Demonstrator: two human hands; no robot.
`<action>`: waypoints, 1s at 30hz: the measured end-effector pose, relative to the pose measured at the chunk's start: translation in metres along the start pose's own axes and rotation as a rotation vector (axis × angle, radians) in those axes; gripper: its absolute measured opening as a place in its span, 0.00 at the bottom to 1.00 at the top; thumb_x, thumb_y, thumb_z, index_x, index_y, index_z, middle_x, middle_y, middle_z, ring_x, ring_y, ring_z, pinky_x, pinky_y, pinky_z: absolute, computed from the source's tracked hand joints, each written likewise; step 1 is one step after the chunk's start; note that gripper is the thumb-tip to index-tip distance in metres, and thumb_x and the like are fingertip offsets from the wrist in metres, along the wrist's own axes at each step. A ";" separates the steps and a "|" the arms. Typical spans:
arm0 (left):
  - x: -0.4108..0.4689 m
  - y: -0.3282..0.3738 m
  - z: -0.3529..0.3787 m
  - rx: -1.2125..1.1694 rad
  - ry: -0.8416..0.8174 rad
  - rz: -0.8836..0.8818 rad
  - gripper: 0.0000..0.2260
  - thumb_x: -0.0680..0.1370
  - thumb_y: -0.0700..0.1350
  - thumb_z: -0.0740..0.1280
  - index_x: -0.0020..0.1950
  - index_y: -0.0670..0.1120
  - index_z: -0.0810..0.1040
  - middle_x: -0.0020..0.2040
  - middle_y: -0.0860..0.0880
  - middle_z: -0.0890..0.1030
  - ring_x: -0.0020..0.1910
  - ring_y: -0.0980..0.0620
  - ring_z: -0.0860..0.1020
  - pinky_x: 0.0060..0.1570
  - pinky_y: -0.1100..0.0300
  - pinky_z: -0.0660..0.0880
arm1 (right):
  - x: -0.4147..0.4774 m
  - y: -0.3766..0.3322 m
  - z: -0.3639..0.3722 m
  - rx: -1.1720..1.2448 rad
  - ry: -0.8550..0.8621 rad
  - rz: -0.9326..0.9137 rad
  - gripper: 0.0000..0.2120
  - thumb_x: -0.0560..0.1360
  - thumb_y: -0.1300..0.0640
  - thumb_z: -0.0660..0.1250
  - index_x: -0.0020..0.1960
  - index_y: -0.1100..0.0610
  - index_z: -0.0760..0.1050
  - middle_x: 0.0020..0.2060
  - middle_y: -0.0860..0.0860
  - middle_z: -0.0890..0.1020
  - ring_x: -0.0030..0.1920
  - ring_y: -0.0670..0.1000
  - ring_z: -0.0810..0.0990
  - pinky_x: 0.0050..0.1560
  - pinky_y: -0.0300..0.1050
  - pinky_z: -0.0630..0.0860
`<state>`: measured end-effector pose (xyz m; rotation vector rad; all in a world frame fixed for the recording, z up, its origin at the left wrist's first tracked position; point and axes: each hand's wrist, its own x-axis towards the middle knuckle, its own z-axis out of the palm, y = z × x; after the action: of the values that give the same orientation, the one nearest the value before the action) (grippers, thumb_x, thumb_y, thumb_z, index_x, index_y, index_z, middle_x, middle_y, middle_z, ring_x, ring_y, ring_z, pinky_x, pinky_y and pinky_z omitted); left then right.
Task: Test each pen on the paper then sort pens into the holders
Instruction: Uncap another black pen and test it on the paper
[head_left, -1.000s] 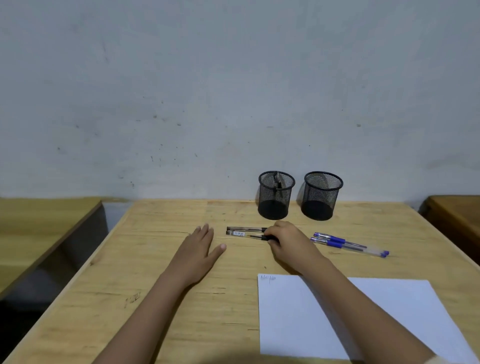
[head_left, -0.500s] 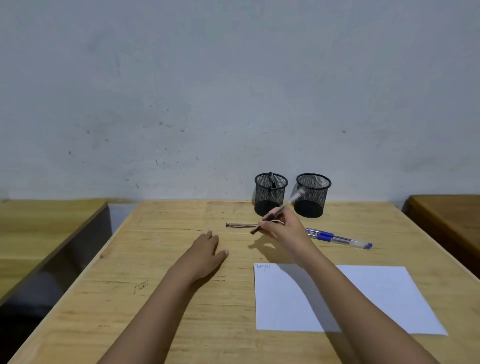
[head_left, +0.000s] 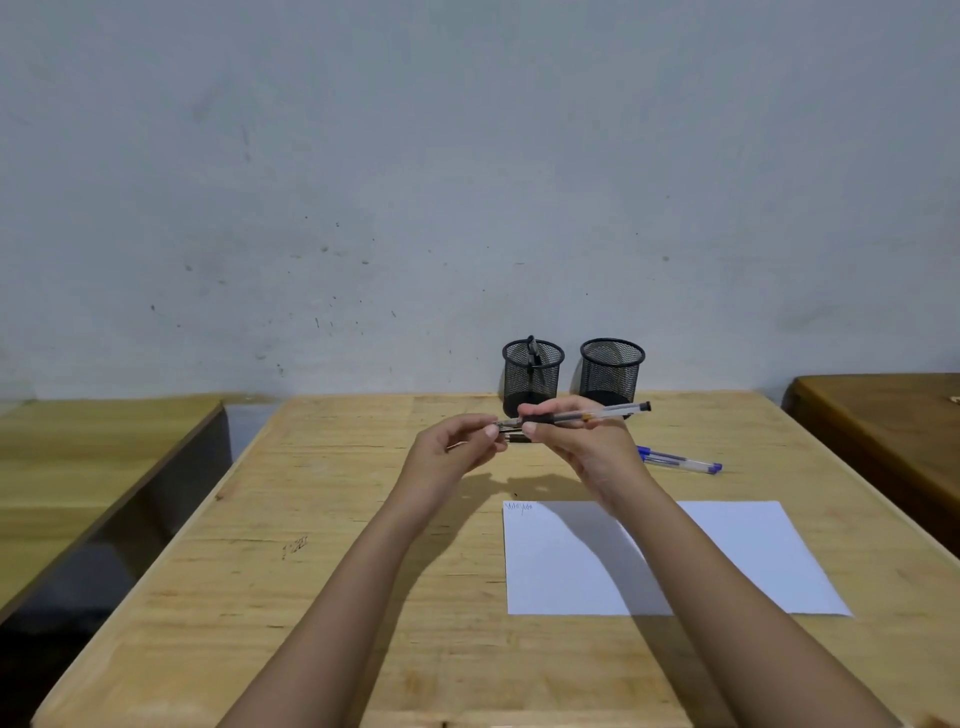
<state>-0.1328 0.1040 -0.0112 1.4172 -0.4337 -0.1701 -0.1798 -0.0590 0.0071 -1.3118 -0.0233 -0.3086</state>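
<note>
My right hand (head_left: 582, 441) holds a clear black pen (head_left: 597, 414) level above the table, its back end pointing right. My left hand (head_left: 447, 457) pinches the cap end of that same pen with thumb and fingers. Another black pen (head_left: 517, 439) lies on the wood just behind my hands, mostly hidden. Two blue pens (head_left: 680, 461) lie side by side to the right. A white paper (head_left: 727, 551) with small scribbles at its top left corner lies in front. The left mesh holder (head_left: 532, 376) has one pen in it; the right mesh holder (head_left: 612, 371) looks empty.
The wooden table (head_left: 311, 571) stands against a grey wall. A lower wooden bench (head_left: 78, 467) sits to the left across a gap, and a darker wooden table (head_left: 883, 415) stands at the right.
My right hand lifted the black pen off the table and turned it level. My left hand rose from the tabletop and took hold of the pen's cap end.
</note>
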 end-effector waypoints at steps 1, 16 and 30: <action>-0.001 0.002 0.002 -0.020 0.003 0.006 0.06 0.76 0.37 0.66 0.52 0.42 0.81 0.43 0.45 0.84 0.46 0.51 0.82 0.50 0.66 0.78 | -0.001 -0.002 0.000 -0.016 -0.006 -0.008 0.10 0.65 0.73 0.71 0.40 0.60 0.80 0.42 0.55 0.86 0.44 0.50 0.84 0.44 0.35 0.78; -0.009 0.015 0.005 -0.011 0.017 0.081 0.05 0.75 0.35 0.67 0.44 0.42 0.82 0.37 0.50 0.85 0.38 0.54 0.83 0.43 0.67 0.78 | -0.012 -0.005 0.004 -0.069 -0.002 -0.018 0.07 0.66 0.69 0.72 0.42 0.60 0.82 0.40 0.54 0.85 0.45 0.52 0.83 0.51 0.41 0.79; -0.027 0.010 -0.113 0.258 0.457 -0.059 0.09 0.75 0.39 0.68 0.53 0.36 0.80 0.38 0.52 0.84 0.36 0.62 0.82 0.43 0.73 0.77 | -0.007 -0.031 -0.098 0.111 0.340 -0.096 0.07 0.65 0.67 0.71 0.40 0.57 0.81 0.34 0.47 0.85 0.40 0.43 0.82 0.48 0.32 0.77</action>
<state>-0.1142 0.2194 -0.0169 1.6665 -0.0358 0.1682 -0.2092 -0.1580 0.0090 -1.1368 0.1823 -0.6007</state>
